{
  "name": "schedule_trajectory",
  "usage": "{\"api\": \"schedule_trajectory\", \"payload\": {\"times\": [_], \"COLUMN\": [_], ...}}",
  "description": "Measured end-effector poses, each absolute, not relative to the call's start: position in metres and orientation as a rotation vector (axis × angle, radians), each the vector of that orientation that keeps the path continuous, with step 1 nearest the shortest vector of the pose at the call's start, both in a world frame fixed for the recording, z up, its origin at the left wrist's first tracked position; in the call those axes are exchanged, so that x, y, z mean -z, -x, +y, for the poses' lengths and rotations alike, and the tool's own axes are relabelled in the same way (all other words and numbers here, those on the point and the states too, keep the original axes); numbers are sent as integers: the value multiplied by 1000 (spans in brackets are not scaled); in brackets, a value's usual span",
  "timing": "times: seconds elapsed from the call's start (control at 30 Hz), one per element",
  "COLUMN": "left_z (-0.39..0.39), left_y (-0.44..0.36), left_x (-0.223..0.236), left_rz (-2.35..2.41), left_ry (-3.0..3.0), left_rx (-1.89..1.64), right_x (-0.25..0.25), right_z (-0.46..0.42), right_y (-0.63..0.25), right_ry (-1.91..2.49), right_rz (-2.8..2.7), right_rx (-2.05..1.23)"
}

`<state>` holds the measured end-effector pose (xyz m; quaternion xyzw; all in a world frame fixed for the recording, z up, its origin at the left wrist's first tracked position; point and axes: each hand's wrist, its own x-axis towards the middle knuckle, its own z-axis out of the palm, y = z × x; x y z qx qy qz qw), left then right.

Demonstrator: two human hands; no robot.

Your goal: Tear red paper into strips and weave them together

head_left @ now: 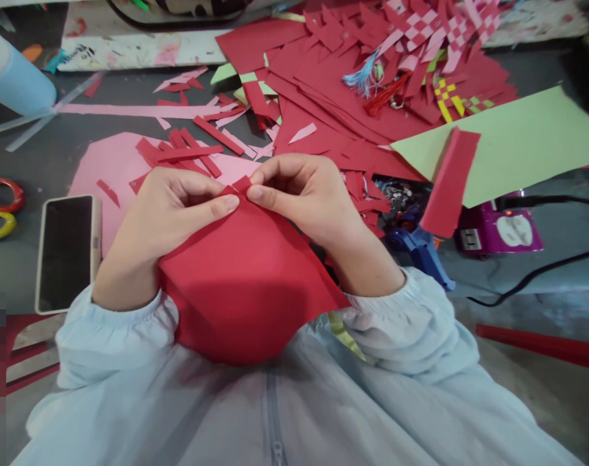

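Observation:
A large sheet of red paper [246, 272] hangs curved in front of my chest, its top edge up at my fingers. My left hand [173, 207] is closed, thumb and fingers pinching that edge from the left. Just beside it, my right hand [304, 194] pinches the same edge, thumb on the near face. A small folded flap of red paper shows between the two thumbs. Past my hands lie several cut red strips [190, 152] on a pink paper sheet [112, 155].
At left are a phone [66, 252], scissors with red and yellow handles [3, 200], and a blue-white bottle [17, 74]. Behind are stacked red sheets [323, 97] and woven paper pieces [421, 29]. Rightward lie green paper [512, 142], a purple box [505, 230] and a blue tool [423, 249].

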<state>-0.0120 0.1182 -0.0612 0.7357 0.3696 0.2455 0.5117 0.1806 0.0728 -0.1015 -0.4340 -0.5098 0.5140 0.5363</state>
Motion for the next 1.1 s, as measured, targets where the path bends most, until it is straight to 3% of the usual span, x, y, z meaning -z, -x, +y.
{"api": "schedule_trajectory", "payload": {"times": [1.1], "left_z": [123], "left_y": [18], "left_x": [62], "left_rz": [929], "left_ry": [-1818], "left_rx": [-461], "right_x": [106], "right_z": [72], "right_y": [-185], "right_ry": [1027], "right_rz": [-1176], "right_rx": [-1357]}}
